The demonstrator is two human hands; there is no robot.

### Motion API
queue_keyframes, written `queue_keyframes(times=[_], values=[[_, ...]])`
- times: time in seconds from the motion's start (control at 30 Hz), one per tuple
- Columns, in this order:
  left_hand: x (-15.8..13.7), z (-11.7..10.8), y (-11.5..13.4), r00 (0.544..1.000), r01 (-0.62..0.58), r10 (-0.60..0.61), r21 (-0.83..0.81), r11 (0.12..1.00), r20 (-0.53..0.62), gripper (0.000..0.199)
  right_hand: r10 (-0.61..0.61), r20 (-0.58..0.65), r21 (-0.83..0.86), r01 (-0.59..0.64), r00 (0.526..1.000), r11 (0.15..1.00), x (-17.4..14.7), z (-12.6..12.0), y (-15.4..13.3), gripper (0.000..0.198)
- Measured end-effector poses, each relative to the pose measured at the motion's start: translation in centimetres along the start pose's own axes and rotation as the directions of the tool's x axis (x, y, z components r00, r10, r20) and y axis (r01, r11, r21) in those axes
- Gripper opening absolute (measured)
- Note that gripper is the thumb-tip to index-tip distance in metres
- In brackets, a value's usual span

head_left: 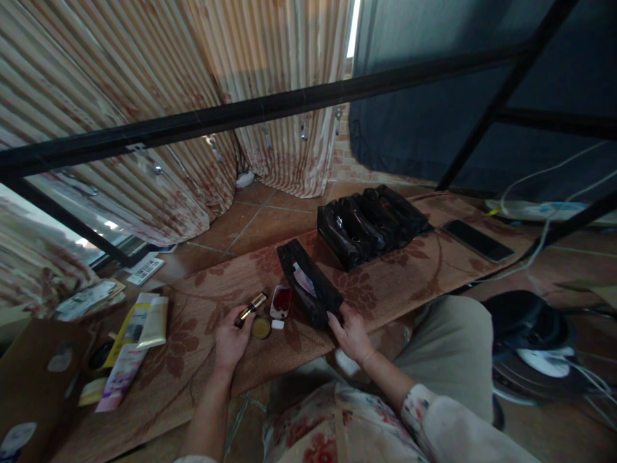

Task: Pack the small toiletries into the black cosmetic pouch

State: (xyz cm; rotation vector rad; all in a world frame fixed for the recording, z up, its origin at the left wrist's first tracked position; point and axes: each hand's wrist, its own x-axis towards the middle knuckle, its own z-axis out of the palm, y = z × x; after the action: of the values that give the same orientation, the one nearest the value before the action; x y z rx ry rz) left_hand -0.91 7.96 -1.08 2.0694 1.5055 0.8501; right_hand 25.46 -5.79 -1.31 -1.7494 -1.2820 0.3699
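Between the fingers of my left hand (pixel 233 339) is a black and gold lipstick tube (pixel 252 308), held just above the cloth. My right hand (pixel 351 331) grips the near end of a black pouch (pixel 308 283), whose open top shows a pale pinkish item (pixel 304 281) inside. Between the two hands lie a small red compact-like case (pixel 281 302), a round jar with a yellowish top (pixel 261 328) and a small white piece (pixel 277 325). Beyond the pouch stands a row of several more black pouches (pixel 371 225), side by side.
A brown patterned cloth (pixel 207 302) covers the long low surface. Cosmetic tubes (pixel 126 376) lie at its left beside a cardboard box (pixel 38 379). On the right rests a phone (pixel 477 240) near white cables. A black metal bar (pixel 270 99) crosses in front of the curtains.
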Motion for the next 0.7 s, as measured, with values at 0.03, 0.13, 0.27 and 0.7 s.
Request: queue_keyframes(times=[0.03,0.13,0.27,0.7], values=[[0.0,0.0,0.0,1.000,-0.001,0.001,0.005,1.000,-0.001,0.034,0.000,0.001,0.002,0.000,1.000,1.000,0.0,0.0,0.0,0.030],[0.0,0.1,-0.2,1.000,0.009,-0.009,0.004,1.000,-0.001,0.034,0.000,0.004,0.011,0.000,1.000,1.000,0.0,0.0,0.1,0.030],[0.0,0.1,-0.3,1.000,0.025,-0.025,-0.018,1.000,0.011,0.037,0.004,0.012,0.023,-0.004,1.000,1.000,-0.1,0.1,0.2,0.031],[1.0,-0.4,1.0,0.979,0.137,-0.167,-0.226,0.964,-0.116,0.040,-0.011,0.026,0.059,0.009,1.000,0.998,-0.1,-0.1,0.2,0.030]])
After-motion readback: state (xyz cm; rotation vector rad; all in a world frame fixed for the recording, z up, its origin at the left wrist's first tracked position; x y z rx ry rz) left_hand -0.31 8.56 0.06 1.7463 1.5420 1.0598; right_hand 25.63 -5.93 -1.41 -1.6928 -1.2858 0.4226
